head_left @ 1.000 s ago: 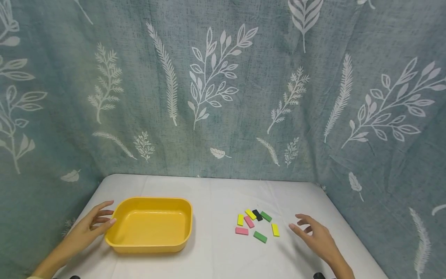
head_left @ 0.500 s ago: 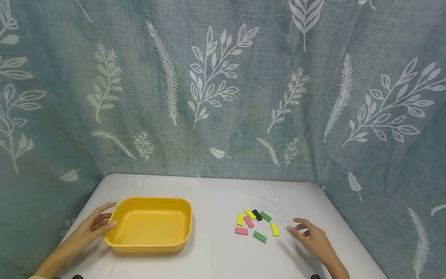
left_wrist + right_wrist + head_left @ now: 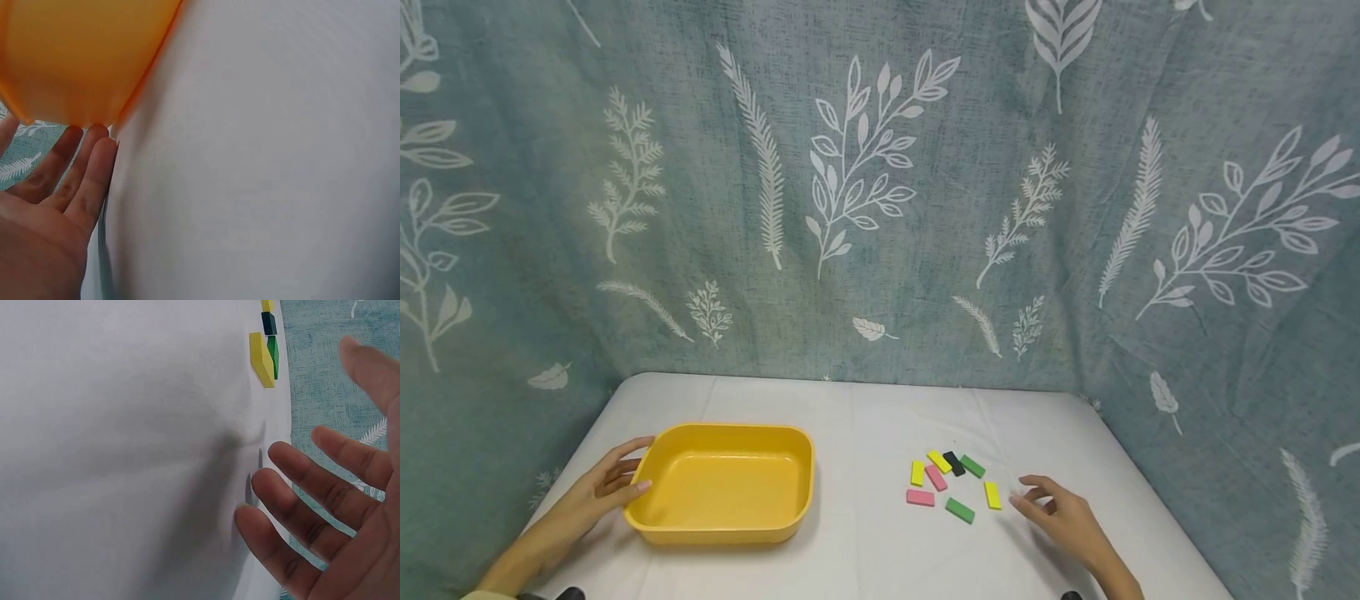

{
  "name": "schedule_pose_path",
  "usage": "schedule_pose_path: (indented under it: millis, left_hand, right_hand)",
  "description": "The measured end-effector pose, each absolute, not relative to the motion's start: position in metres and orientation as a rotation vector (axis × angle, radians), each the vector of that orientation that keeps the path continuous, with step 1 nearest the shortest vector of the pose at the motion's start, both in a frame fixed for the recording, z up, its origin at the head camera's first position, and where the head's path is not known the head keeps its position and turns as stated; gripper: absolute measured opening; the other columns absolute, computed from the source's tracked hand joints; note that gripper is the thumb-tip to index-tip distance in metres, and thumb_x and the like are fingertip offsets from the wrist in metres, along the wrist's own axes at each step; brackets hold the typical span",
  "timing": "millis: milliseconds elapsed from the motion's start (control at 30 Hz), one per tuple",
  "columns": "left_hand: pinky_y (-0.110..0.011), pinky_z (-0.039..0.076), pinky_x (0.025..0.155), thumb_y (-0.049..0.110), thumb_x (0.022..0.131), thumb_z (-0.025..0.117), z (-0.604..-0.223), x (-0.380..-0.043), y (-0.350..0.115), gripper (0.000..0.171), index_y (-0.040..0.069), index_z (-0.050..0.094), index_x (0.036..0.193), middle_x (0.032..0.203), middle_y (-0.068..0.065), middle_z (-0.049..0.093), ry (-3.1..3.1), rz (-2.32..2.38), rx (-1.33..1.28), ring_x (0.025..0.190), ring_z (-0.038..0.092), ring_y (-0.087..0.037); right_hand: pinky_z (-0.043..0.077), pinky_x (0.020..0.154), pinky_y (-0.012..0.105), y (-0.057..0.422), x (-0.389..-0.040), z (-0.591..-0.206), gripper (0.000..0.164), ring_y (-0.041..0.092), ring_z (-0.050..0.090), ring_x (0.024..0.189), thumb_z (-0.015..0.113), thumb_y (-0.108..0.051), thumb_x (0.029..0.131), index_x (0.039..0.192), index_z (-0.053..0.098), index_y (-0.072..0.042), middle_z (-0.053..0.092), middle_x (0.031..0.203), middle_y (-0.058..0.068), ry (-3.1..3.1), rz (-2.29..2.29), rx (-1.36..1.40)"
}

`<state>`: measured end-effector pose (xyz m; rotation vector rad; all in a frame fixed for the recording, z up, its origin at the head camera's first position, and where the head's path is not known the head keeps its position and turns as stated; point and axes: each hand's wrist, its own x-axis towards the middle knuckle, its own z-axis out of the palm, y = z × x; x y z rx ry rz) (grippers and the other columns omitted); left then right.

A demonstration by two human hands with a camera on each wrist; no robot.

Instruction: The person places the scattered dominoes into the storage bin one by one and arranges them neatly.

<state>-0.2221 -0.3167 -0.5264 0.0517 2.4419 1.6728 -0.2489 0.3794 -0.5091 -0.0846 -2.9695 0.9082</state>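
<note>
At the left of the table stands an empty yellow rectangular tray (image 3: 730, 487). My left hand (image 3: 583, 500) is at its left side, thumb tip overlapping the rim in the head view. In the left wrist view, extended fingers (image 3: 87, 181) meet the tray's outer wall. Right of centre lie several small flat blocks: pink (image 3: 921, 497), green (image 3: 959, 510), yellow (image 3: 992, 495) and black (image 3: 953, 463). My right hand (image 3: 1063, 517) hovers just right of the nearest yellow block, fingers loosely bent and holding nothing; the right wrist view shows the fingers (image 3: 300, 512) spread apart.
A white cloth (image 3: 865, 550) covers the table. Patterned blue-green curtains (image 3: 880, 208) hang behind it and along both sides. White tabletop separates the tray from the blocks.
My right hand has moved left and slightly down, closer to the yellow block. My left hand has shifted slightly right against the tray. Tray and blocks have stayed put.
</note>
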Motion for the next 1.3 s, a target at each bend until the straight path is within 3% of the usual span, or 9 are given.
schedule_pose_path:
  millis: [200,467,667,767,900,1000,1133,1300]
  left_hand:
    - [-0.068,0.035,0.109,0.035,0.102,0.064,-0.528,-0.223,-0.316,0.077,0.019,0.021,0.164,0.157,-0.027,0.035,2.416,1.705,0.079,0.139,0.040,-0.045]
    - [-0.082,0.006,0.108,0.028,0.102,0.065,-0.529,-0.223,-0.320,0.077,0.022,0.019,0.164,0.162,-0.028,0.023,2.233,1.822,0.076,0.149,0.016,-0.050]
    - [-0.082,0.004,0.107,0.026,0.102,0.064,-0.529,-0.224,-0.324,0.076,0.023,0.019,0.164,0.161,-0.028,0.025,2.176,1.855,0.085,0.148,0.020,-0.046]
    - [-0.082,0.006,0.108,0.025,0.103,0.063,-0.529,-0.224,-0.327,0.075,0.024,0.020,0.164,0.161,-0.027,0.026,2.167,1.849,0.098,0.141,0.035,-0.029]
    - [-0.082,0.004,0.108,0.022,0.104,0.061,-0.530,-0.222,-0.331,0.074,0.024,0.019,0.165,0.162,-0.025,0.023,2.133,1.857,0.142,0.123,0.045,0.001]
    - [-0.081,0.003,0.108,0.019,0.104,0.059,-0.530,-0.222,-0.333,0.074,0.023,0.018,0.165,0.162,-0.025,0.021,2.105,1.871,0.173,0.118,0.047,0.009]
    - [-0.081,0.003,0.109,0.021,0.104,0.060,-0.530,-0.223,-0.334,0.074,0.024,0.018,0.165,0.164,-0.024,0.019,2.105,1.844,0.161,0.123,0.043,0.004]
    - [-0.077,0.013,0.113,0.023,0.104,0.060,-0.529,-0.223,-0.334,0.075,0.022,0.017,0.165,0.166,-0.023,0.017,2.139,1.793,0.166,0.137,0.038,-0.014]
  right_hand:
    - [0.047,0.062,0.031,0.379,-0.251,-0.514,0.058,0.015,0.057,0.076,0.076,-0.048,0.090,0.131,0.066,-0.008,0.072,0.099,-0.001,-2.983,0.904,-0.065]
    - [0.043,0.058,0.030,0.378,-0.254,-0.516,0.067,0.017,0.051,0.076,0.084,-0.048,0.083,0.136,0.064,-0.012,0.067,0.102,-0.001,-3.044,0.947,-0.092]
    - [0.043,0.058,0.030,0.378,-0.257,-0.517,0.071,0.018,0.050,0.076,0.091,-0.038,0.076,0.136,0.064,-0.013,0.064,0.101,-0.001,-3.060,0.945,-0.075]
    - [0.043,0.058,0.030,0.378,-0.259,-0.518,0.071,0.018,0.051,0.076,0.092,-0.035,0.074,0.136,0.065,-0.013,0.064,0.100,-0.001,-3.061,0.949,-0.064]
    - [0.043,0.058,0.030,0.377,-0.263,-0.520,0.070,0.018,0.051,0.075,0.093,-0.034,0.073,0.135,0.066,-0.013,0.063,0.099,-0.001,-3.066,0.932,-0.035]
    - [0.043,0.059,0.030,0.376,-0.266,-0.520,0.070,0.018,0.050,0.076,0.093,-0.036,0.073,0.134,0.067,-0.013,0.062,0.099,-0.001,-3.070,0.910,-0.011]
    - [0.044,0.060,0.031,0.374,-0.270,-0.521,0.069,0.018,0.051,0.077,0.092,-0.037,0.074,0.134,0.067,-0.015,0.061,0.099,-0.001,-3.074,0.895,-0.006]
    - [0.043,0.060,0.030,0.372,-0.273,-0.522,0.067,0.018,0.051,0.076,0.093,-0.035,0.073,0.132,0.069,-0.015,0.061,0.097,-0.001,-3.072,0.917,-0.017]
